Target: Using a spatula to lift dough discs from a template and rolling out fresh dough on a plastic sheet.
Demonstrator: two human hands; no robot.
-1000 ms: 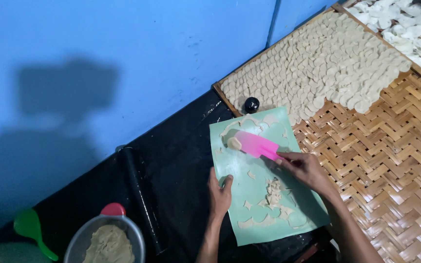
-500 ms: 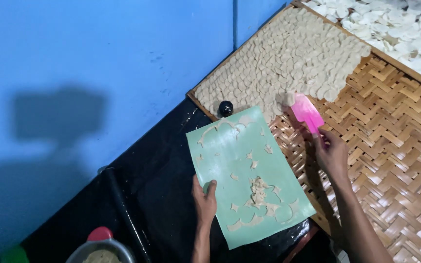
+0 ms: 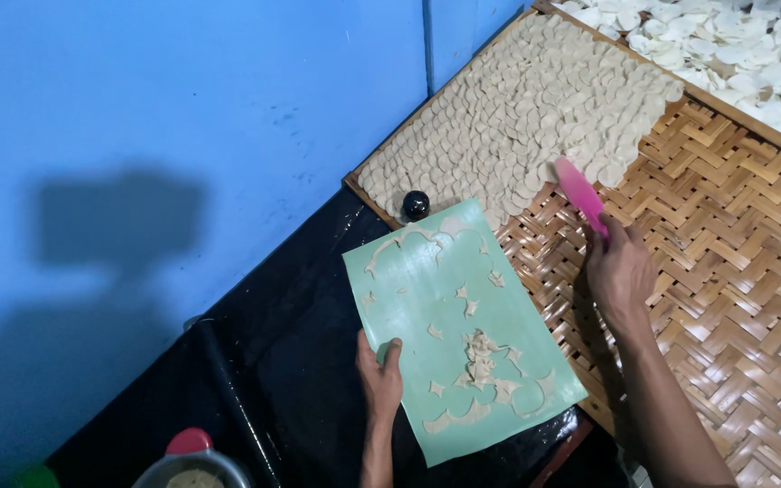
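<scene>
A single head-worn camera looks steeply down from above the person, fairly near, at arm's reach of the work. The view faces a blue wall [image 3: 183, 117] across the top left, with a woven bamboo tray [image 3: 734, 235] running off to the right and a green sheet [image 3: 463, 325] near centre; both forearms enter from the bottom edge

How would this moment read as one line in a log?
left hand: holding green sheet | right hand: pink scraper at dough rounds | bamboo tray
</scene>
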